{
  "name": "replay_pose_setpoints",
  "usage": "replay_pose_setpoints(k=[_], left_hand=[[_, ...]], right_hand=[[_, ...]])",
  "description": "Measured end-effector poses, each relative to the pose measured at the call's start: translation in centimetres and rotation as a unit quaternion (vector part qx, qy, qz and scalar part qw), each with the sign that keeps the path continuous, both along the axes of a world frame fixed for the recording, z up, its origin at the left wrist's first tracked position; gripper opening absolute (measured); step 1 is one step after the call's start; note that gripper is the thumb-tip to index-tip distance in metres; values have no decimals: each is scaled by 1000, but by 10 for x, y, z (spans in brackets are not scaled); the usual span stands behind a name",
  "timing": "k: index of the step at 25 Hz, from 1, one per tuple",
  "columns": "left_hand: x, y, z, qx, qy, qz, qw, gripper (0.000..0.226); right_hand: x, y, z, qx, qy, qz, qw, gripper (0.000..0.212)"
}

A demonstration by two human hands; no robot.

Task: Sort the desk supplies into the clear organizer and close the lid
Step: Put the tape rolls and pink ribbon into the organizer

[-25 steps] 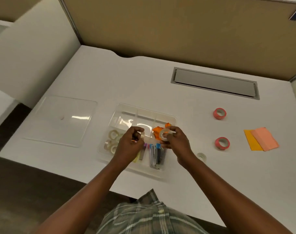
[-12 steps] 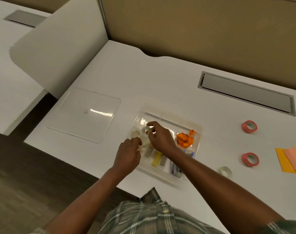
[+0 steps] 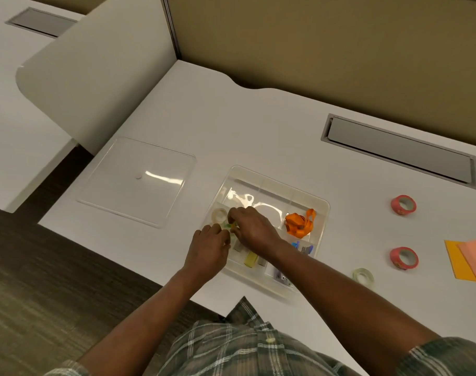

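Open clear plastic organizer tray (image 3: 325, 207) at near desk edge; flat clear lid (image 3: 136, 180) lies apart on its left.

Right hand (image 3: 254, 229) reaches across into near-left compartment, fingertips pinched on small pale roll (image 3: 231, 226), blurred. One translucent tape roll (image 3: 219, 215) lies there.

Left hand (image 3: 208, 248) curled beside it; grip cannot be told.

Loose clear tape roll (image 3: 363, 276) and two pink tape rolls (image 3: 403, 204) wait to right.

Rolls likely light, rigid, smooth: pinch across rim or hook finger through core.
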State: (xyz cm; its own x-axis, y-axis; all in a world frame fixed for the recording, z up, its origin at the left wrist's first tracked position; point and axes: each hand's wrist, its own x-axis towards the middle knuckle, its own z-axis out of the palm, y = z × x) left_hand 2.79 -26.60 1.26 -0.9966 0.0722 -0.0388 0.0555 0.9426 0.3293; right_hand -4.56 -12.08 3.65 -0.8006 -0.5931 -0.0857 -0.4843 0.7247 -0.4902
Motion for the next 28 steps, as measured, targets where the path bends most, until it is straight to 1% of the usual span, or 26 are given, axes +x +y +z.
replay_pose_setpoints(k=[3,7,10,12,14,16,18,20,22,24,26,28], left_hand=[[3,5,2,25,12,15,999,12],[3,22,8,43,37,11,998,14],[1,45,11,56,57,-6,997,18],[3,64,10,53,73,-10,996,29],[6,79,4,32,67,-2,997,44],[14,91,-5,-9,28,9,1000,63],[24,97,-17,-34,-7,25,999,76],[32,102,-24,-46,-20,30,998,80],[35,106,-27,-55,-27,33,998,81],[34,111,-26,-58,-30,43,997,81],[34,116,-25,-58,-26,50,997,79],[36,116,-25,-57,-24,49,997,78]], right_hand=[[5,8,-4,13,9,22,1000,15],[7,36,2,-9,20,-9,1000,20],[10,76,10,-38,29,-73,996,21],[15,111,12,-56,38,-134,989,23],[24,151,10,-56,50,-200,977,26],[38,195,3,-39,49,-263,963,31],[55,232,-8,4,25,-304,952,42],[71,263,-21,55,-29,-320,945,55],[84,283,-33,93,-79,-313,942,64],[91,292,-42,134,-90,-283,945,63],[92,295,-45,162,-75,-259,949,55],[89,294,-44,143,-68,-268,950,50]])
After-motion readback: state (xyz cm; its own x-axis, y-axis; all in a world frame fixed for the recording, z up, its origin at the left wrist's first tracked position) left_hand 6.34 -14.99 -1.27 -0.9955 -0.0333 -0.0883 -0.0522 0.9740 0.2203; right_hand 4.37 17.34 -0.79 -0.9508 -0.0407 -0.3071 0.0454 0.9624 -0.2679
